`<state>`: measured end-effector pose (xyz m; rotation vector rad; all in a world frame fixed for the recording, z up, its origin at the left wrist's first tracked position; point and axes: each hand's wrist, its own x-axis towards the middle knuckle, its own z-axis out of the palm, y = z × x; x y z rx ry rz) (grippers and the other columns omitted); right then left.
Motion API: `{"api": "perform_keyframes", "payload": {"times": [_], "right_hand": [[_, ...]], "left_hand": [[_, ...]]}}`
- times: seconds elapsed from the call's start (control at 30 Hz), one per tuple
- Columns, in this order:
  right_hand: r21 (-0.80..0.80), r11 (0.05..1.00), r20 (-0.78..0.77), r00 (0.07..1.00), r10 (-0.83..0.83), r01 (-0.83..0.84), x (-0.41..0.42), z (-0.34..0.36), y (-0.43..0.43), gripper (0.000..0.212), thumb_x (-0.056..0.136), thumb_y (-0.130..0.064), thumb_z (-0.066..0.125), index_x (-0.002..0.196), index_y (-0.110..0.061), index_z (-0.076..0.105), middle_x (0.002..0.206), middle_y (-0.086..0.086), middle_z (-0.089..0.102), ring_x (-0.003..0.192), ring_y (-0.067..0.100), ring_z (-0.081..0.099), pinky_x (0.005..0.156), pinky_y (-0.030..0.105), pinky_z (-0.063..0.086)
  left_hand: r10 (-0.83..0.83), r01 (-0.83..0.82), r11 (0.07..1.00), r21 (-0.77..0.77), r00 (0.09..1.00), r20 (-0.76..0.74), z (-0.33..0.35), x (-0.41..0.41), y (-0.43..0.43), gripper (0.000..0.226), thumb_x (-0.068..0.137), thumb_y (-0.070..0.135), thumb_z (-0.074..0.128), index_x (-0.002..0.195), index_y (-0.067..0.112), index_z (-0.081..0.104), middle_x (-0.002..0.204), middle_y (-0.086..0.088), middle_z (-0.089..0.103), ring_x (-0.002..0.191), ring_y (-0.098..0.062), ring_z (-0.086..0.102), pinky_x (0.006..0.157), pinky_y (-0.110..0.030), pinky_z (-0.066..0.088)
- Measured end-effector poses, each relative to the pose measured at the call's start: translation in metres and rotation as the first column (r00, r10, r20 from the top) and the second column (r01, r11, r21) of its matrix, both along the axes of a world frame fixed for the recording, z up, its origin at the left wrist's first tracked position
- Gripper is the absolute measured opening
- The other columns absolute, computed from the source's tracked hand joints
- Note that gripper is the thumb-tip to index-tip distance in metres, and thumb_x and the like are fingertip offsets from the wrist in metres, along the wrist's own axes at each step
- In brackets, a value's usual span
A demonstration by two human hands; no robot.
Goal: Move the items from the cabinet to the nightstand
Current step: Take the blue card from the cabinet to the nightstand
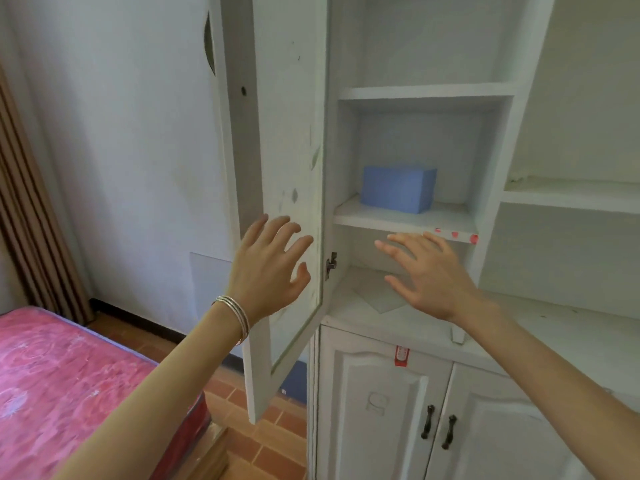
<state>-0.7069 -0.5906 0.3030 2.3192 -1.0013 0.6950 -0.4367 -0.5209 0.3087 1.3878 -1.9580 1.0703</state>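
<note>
We cannot make out any nightstand. A plain blue box [398, 188] sits alone on the cabinet [408, 216] shelf; our left hand [270, 268] and right hand [429, 275] hover spread and empty.

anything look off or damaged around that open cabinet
Nothing is spilled or askew. The blue box sits square on its shelf. The open cabinet door is scuffed, with chipped paint patches on its inner face, and red marks dot the shelf's front edge. Both hands are empty.
</note>
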Motion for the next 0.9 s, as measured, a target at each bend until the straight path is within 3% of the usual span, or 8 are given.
{"api": "perform_keyframes", "payload": {"times": [0.3,0.4,0.6,0.8,0.9], "right_hand": [[0.002,0.997,-0.037,0.996,-0.075,0.075,-0.076,-0.013,-0.063,0.056,0.080,-0.045,0.042,0.129,-0.018,0.052,0.122,0.008,0.058,0.114,0.026,0.052,0.100,0.048,0.035],[0.017,0.997,-0.051,0.996,-0.075,0.076,-0.099,-0.013,-0.092,0.056,0.079,-0.044,0.043,0.129,-0.018,0.052,0.123,0.008,0.058,0.115,0.025,0.050,0.099,0.043,0.029],[0.048,0.998,-0.038,0.998,-0.051,0.052,-0.132,0.002,-0.149,0.055,0.081,-0.043,0.042,0.129,-0.018,0.052,0.122,0.007,0.057,0.112,0.024,0.052,0.099,0.041,0.031],[0.044,0.999,-0.003,1.000,-0.007,0.007,-0.128,0.020,-0.198,0.051,0.083,-0.038,0.042,0.126,-0.013,0.054,0.122,0.008,0.058,0.106,0.029,0.055,0.091,0.038,0.041],[0.043,0.999,0.002,1.000,0.003,-0.004,-0.117,0.018,-0.220,0.053,0.085,-0.039,0.041,0.130,-0.014,0.051,0.127,0.008,0.055,0.111,0.027,0.052,0.093,0.035,0.036]], "left_hand": [[0.044,-0.031,0.985,0.168,0.996,-0.076,-0.035,-0.076,-0.082,0.045,0.081,0.036,0.043,0.117,0.015,0.061,0.116,-0.011,0.060,0.109,-0.030,0.053,0.099,-0.046,0.036],[0.012,0.005,0.986,0.165,0.995,-0.103,-0.043,-0.107,-0.111,0.045,0.079,0.033,0.046,0.117,0.014,0.062,0.116,-0.012,0.060,0.108,-0.032,0.054,0.097,-0.046,0.040],[0.024,-0.003,0.983,0.182,0.993,-0.113,-0.038,-0.153,-0.164,0.049,0.079,0.034,0.045,0.122,0.016,0.061,0.122,-0.012,0.059,0.112,-0.033,0.053,0.100,-0.047,0.038],[0.048,-0.030,0.990,0.138,0.991,-0.128,-0.022,-0.149,-0.211,0.047,0.083,0.033,0.045,0.125,0.015,0.058,0.124,-0.013,0.057,0.116,-0.033,0.051,0.101,-0.048,0.038],[0.053,-0.042,0.994,0.106,0.992,-0.111,-0.014,-0.141,-0.241,0.046,0.081,0.031,0.049,0.122,0.014,0.060,0.122,-0.013,0.058,0.115,-0.033,0.052,0.101,-0.048,0.036]]}}
